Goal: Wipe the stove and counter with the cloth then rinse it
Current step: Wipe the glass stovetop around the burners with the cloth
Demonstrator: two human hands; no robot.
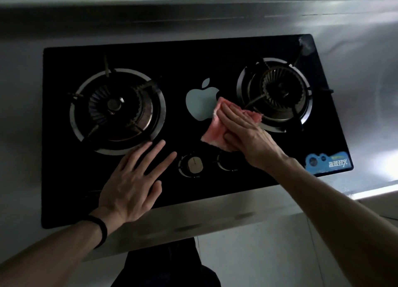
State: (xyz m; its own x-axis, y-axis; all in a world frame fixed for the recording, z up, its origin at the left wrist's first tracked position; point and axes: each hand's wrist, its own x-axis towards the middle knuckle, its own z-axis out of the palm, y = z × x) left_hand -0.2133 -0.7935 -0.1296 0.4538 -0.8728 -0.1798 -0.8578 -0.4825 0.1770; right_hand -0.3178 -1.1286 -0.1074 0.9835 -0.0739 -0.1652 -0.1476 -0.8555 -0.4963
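Note:
A black glass two-burner stove (193, 56) is set into a steel counter (366, 75). A pink cloth (213, 131) lies on the glass between the apple logo (199, 101) and the right burner (277, 93). My right hand (243, 134) presses flat on the cloth with straight fingers. With its fingers spread, my left hand (133, 181) rests flat on the glass below the left burner (117, 110), beside the knob (195, 164).
A second knob ring (226, 164) sits partly under my right wrist. A blue sticker (328, 163) marks the stove's front right corner. The counter's front edge (215, 220) runs below the stove, with the steel back wall (193, 20) behind.

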